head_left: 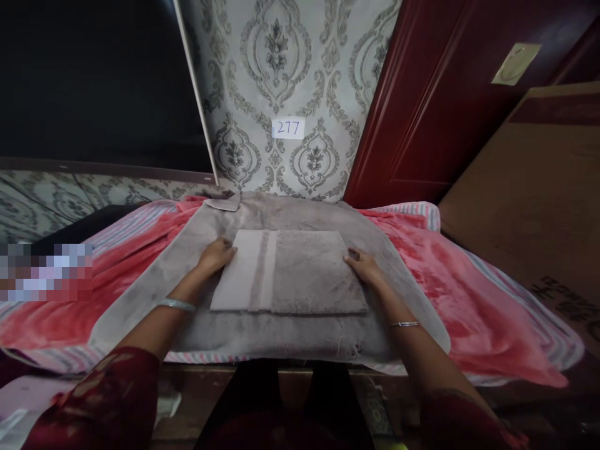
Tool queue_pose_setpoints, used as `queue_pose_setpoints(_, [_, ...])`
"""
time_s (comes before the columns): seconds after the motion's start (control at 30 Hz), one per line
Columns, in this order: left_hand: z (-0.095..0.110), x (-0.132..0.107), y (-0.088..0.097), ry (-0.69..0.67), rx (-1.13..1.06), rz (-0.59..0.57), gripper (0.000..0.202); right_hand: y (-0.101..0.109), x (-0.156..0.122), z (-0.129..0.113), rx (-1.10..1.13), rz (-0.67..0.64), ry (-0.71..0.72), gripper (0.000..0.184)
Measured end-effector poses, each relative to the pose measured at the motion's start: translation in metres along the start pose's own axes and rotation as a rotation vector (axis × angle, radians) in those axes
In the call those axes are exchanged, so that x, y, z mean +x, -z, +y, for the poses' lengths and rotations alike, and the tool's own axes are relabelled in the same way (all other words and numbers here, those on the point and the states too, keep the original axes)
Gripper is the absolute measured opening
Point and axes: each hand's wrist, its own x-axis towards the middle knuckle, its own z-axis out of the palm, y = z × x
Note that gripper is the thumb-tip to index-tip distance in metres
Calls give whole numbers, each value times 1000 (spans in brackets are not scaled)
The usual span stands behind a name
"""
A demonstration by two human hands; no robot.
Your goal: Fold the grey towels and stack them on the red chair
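A folded grey towel [290, 272] with pale stripes lies flat on a larger grey towel [262, 337] spread over the bed. My left hand [215, 255] rests on the folded towel's left edge, fingers bent over the edge. My right hand [363, 265] presses its right edge, fingers laid flat and slightly apart. A bangle circles each wrist.
A pink blanket [422, 262] and striped sheet cover the bed under the towels. Patterned wallpaper with a "277" label [287, 128] is behind, a dark screen [94, 81] at left, a red door [445, 94] and a cardboard box [529, 206] at right.
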Motion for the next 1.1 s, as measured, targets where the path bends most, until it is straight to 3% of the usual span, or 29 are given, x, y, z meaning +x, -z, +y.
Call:
queue_pose_setpoints(0.1, [30,6,-17,-270,272,67,53,-14,11,-37,-261,39,150,56])
queue_pose_setpoints(0.17, [51,6,-41,-459,465,-2,58,-36,14,-61,-502,22,292,59])
queue_pose_setpoints(0.27, [64,2,-79,-499,658,-65,63,-69,11,-75,-765,-2,353,61])
queue_pose_setpoints(0.4, [50,-2,-105,-486,791,-82,65,-91,8,-55,-884,-69,314,61])
queue_pose_setpoints(0.63, [34,7,-100,-483,615,-17,52,-91,13,-40,-896,-73,299,62])
queue_pose_setpoints(0.83, [32,11,-97,-462,573,7,58,-91,8,-66,-893,-110,228,59])
queue_pose_setpoints(1.0, [31,10,-97,-477,586,26,60,-133,1,-113,-837,-188,444,58])
queue_pose_setpoints(1.1, [31,9,-98,-500,616,18,57,-163,-3,-122,-814,-268,514,55])
